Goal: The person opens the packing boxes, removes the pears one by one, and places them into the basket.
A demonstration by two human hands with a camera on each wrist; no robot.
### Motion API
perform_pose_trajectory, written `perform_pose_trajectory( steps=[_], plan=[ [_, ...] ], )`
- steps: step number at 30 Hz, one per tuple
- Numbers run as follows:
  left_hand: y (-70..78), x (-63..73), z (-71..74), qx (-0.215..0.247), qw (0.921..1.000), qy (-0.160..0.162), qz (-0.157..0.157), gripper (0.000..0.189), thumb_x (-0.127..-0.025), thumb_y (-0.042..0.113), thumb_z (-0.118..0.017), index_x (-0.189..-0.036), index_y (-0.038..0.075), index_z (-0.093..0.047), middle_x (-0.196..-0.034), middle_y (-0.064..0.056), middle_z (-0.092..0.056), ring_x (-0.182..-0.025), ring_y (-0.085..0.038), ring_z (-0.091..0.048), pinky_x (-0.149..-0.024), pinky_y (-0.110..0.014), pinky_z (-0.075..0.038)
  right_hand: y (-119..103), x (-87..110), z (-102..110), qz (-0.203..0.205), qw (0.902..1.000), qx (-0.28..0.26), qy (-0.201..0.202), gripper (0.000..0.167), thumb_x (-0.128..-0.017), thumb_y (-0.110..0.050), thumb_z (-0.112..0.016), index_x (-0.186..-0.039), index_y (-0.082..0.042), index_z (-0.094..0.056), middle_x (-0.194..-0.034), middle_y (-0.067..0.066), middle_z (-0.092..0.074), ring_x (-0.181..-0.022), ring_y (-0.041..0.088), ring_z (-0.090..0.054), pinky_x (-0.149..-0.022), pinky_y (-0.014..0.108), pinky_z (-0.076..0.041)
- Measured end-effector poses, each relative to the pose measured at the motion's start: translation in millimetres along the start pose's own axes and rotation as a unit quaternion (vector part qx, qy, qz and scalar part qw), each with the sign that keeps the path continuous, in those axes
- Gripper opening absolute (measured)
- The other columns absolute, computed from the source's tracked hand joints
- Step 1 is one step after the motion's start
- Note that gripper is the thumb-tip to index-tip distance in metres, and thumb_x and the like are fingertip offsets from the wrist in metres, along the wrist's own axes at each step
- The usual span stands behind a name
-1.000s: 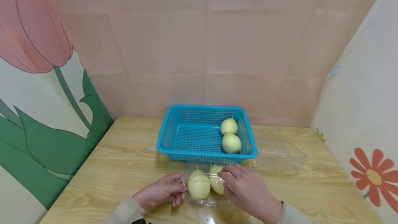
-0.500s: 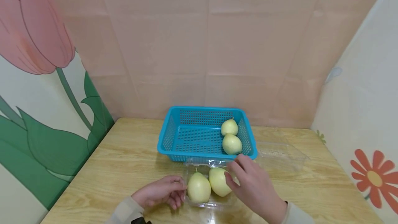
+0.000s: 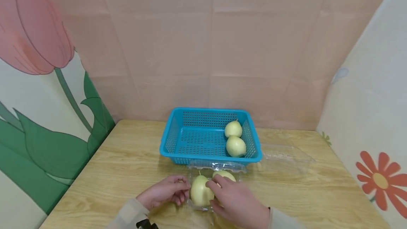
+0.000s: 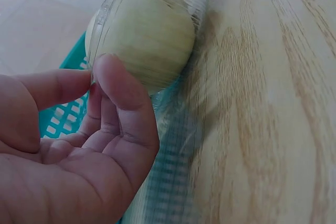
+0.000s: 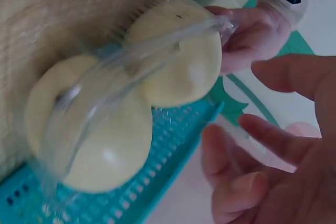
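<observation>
Two pears [image 3: 200,191] sit in a clear container [image 3: 217,166] on the near side; the left hand [image 3: 166,191] pinches the container's left edge, the right hand [image 3: 236,199] hovers, thumb and fingers wide apart.

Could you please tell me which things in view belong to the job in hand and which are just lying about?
Belonging to the job:
Left hand, pinching the clear container
Right hand, holding nothing
Two container pears
Probably the blue basket and two basket pears

Seemingly just about:
Clear plastic piece, untouched
Tulip picture and orange flower picture, backdrop only
</observation>
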State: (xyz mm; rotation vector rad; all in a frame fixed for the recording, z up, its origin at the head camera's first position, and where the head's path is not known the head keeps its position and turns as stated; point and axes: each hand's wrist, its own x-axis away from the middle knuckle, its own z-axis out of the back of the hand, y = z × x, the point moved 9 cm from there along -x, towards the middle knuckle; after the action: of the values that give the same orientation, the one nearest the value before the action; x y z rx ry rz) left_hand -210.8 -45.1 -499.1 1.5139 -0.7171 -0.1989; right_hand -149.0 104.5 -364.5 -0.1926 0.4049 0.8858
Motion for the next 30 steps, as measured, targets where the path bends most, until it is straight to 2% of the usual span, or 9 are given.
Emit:
perform_pose_trajectory(
  steps=[3,7,13,19,30],
  plan=[
    [0.4,0.2,0.3,-0.001,1.0,-0.001,-0.001,0.01,-0.098,0.016,-0.057,-0.098,0.006,-0.055,-0.08,-0.002,-0.063,-0.063,-0.01,-0.055,-0.057,-0.023,-0.049,0.3,-5.7,-14.8,-0.022,0.9991,0.001,-0.037,0.046,-0.082,-0.038,-0.078,-0.118,-0.015,-0.06,-0.098,-0.003,-0.057,-0.076,0.009,-0.055,-0.048,0.02,-0.041],
    [-1.6,-0.2,0.1,-0.006,1.0,-0.007,-0.002,0.012,-0.1,0.018,-0.056,-0.098,0.006,-0.056,-0.081,-0.002,-0.063,-0.065,-0.01,-0.055,-0.058,-0.022,-0.049,0.5,-13.2,-28.7,-0.041,0.9974,0.002,-0.06,0.051,-0.084,-0.045,-0.075,-0.12,-0.012,-0.06,-0.105,0.003,-0.062,-0.082,0.015,-0.062,-0.055,0.026,-0.05],
    [-4.2,0.8,-0.1,-0.008,0.9999,-0.015,-0.003,0.014,-0.101,0.02,-0.055,-0.099,0.006,-0.056,-0.084,-0.002,-0.063,-0.067,-0.01,-0.055,-0.058,-0.023,-0.049,2.9,-22.0,-44.2,-0.073,0.9904,-0.021,-0.116,0.055,-0.087,-0.051,-0.071,-0.122,-0.011,-0.058,-0.1,0.007,-0.062,-0.072,0.015,-0.058,-0.052,0.026,-0.046],
    [-1.8,0.7,0.1,-0.003,0.9999,-0.012,-0.006,0.013,-0.101,0.02,-0.055,-0.099,0.006,-0.055,-0.084,-0.002,-0.062,-0.067,-0.011,-0.054,-0.058,-0.023,-0.049,6.8,-28.1,-54.6,-0.093,0.9843,-0.02,-0.149,0.062,-0.084,-0.053,-0.072,-0.127,-0.01,-0.057,-0.095,0.008,-0.063,-0.063,0.014,-0.057,-0.046,0.026,-0.042],
    [0.8,0.0,-1.0,0.001,0.9999,-0.012,-0.005,0.011,-0.1,0.017,-0.054,-0.099,0.006,-0.055,-0.085,-0.003,-0.061,-0.067,-0.011,-0.055,-0.059,-0.023,-0.049,14.4,-34.3,-65.6,-0.116,0.9724,-0.021,-0.201,0.06,-0.08,-0.055,-0.073,-0.118,-0.012,-0.057,-0.083,0.005,-0.062,-0.064,0.017,-0.057,-0.05,0.031,-0.044]
  ],
)
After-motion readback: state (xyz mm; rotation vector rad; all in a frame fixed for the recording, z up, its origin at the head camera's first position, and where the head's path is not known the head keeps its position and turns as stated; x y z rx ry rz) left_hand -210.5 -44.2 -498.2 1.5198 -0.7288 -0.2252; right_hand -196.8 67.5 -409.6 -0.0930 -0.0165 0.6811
